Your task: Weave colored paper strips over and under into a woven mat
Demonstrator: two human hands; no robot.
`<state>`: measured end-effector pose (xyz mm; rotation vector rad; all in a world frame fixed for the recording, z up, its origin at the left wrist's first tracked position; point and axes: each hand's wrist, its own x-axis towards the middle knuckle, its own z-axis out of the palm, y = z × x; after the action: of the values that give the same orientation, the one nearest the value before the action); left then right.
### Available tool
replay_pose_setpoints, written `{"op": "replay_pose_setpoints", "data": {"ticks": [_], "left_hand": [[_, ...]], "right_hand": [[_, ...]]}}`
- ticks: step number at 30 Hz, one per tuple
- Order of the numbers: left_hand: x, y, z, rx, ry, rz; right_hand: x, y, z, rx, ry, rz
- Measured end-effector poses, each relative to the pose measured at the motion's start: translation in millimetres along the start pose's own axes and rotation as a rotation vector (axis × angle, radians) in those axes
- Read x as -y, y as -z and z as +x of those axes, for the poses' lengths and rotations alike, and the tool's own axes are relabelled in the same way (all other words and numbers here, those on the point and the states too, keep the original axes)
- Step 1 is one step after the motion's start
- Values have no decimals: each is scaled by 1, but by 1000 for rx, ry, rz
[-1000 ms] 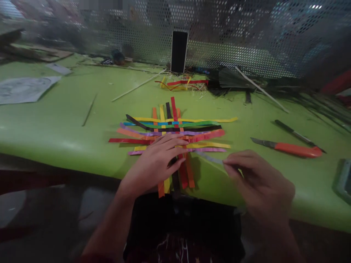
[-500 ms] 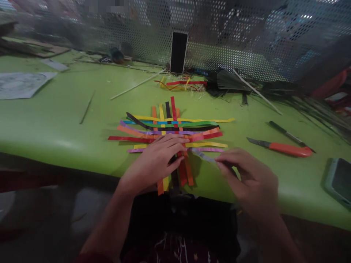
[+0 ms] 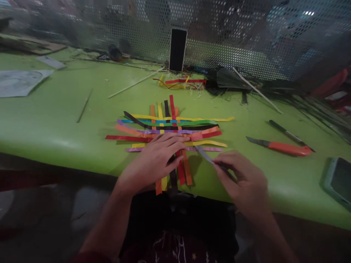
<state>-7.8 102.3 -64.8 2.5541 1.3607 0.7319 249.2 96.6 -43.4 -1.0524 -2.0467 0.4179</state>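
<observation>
A weave of coloured paper strips (image 3: pixel 170 126) lies near the front edge of the green table (image 3: pixel 55 120). My left hand (image 3: pixel 155 160) rests flat on its near part, fingers stretched out over the upright strips. My right hand (image 3: pixel 241 179) is to the right of the weave, its fingers pinched on the end of a grey strip (image 3: pixel 204 154) that slants up toward the weave.
An orange-handled utility knife (image 3: pixel 279 147) and a dark tool (image 3: pixel 287 134) lie to the right. A phone (image 3: pixel 338 179) sits at the right edge, another phone (image 3: pixel 177 49) stands upright at the back. Loose strips (image 3: pixel 181 83), sticks and paper (image 3: pixel 19 82) lie further back.
My right hand has moved left toward the weave with the grey strip, whose free end now points up at the weave. My left hand has stayed pressed on the strips.
</observation>
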Motion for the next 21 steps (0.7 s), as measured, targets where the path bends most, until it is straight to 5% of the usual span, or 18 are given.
{"op": "replay_pose_setpoints", "data": {"ticks": [8,21], "left_hand": [[-1,2,2,27,-1,6],[-2,5,3,49,0,-37]], "right_hand": [[-7,0,8,223,-41,-78],[-15,5,20,188,84,-54]]}}
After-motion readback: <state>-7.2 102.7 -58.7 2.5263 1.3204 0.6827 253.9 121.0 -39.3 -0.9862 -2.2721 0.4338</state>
